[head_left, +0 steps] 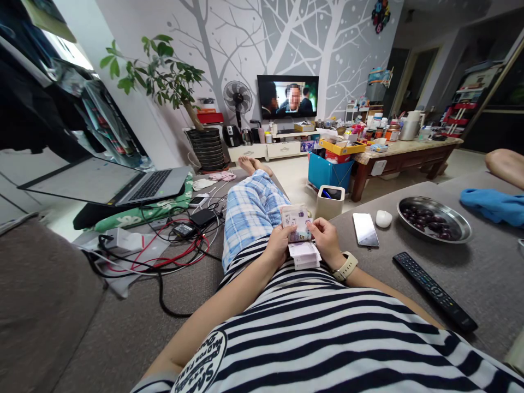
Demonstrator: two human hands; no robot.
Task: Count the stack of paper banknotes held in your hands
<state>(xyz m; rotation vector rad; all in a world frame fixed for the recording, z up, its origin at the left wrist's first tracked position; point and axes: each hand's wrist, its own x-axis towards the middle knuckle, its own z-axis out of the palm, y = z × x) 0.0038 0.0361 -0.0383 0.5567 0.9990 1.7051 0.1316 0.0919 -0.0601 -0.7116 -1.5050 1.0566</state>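
Note:
Both hands are over my lap, gripping a small stack of banknotes (297, 217) from its two sides. My left hand (279, 244) has its thumb across the lower left of the notes, its fingers behind them. At the right edge, my right hand (325, 239) pinches the stack between thumb and fingers; a watch with a pale strap (346, 266) is on that wrist. Just below the stack, several pale slips of paper (305, 255), perhaps more notes, lie overlapping on my striped shirt (286, 327).
On the sofa to my right are a phone (365, 229), a white mouse (383, 219), a steel bowl (462, 233) of dark round fruit and a remote control (434, 291). Tangled cables (164, 270) and a laptop (151, 185) lie to my left. A bin (329, 204) stands beyond the sofa.

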